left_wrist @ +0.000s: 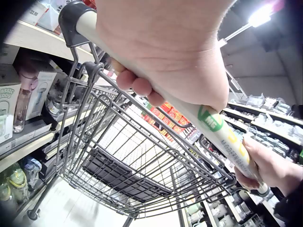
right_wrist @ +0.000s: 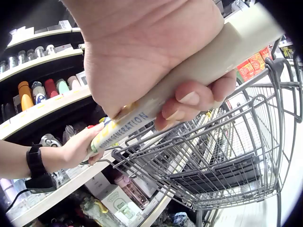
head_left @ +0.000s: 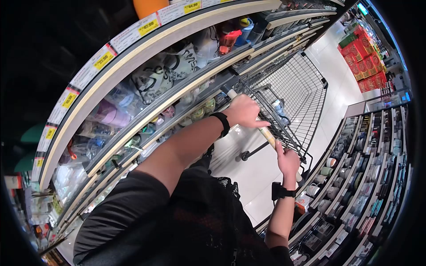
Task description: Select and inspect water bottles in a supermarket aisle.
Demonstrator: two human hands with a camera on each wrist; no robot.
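Grey wire shopping cart (head_left: 295, 88) at centre right, probably stiff and easy-rolling, best held by its cream handle bar (head_left: 267, 134), which left hand (head_left: 242, 111) and right hand (head_left: 288, 162) grip with curled fingers.

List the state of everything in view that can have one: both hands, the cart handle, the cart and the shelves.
left hand, fingers curled round the cart handle near its capped end.
right hand, gripping the same handle at the other end.
cart handle, held by both hands.
shopping cart, upright; looks empty in the wrist views.
shelves, stocked with goods on both sides.
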